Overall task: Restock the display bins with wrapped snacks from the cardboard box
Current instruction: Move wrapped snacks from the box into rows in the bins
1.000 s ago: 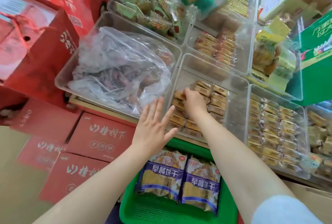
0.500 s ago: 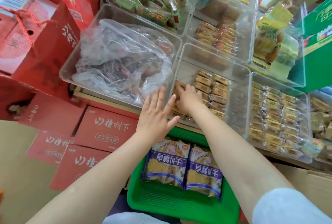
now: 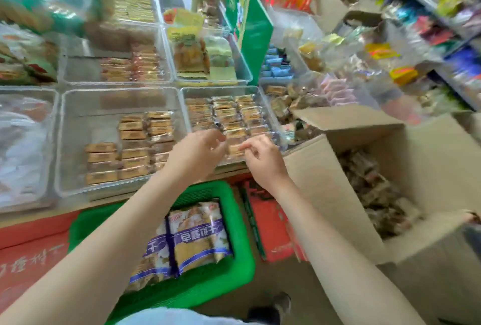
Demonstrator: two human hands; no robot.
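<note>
I have both hands at the near edge of the clear plastic bin (image 3: 263, 95) mid-frame, squaring its rows: left hand (image 3: 197, 150) loosely curled, right hand (image 3: 263, 158) seemingly pinching a brown wrapped snack (image 3: 235, 148); blur prevents certainty. The open cardboard box (image 3: 325, 181) waits lower right for refills

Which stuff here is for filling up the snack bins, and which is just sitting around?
For the job:
open brown cardboard box of dark wrapped snacks
clear plastic bin under both hands
left hand, right hand

Just lying about:
green plastic basket of purple biscuit packs
red cartons
tall green box
</note>
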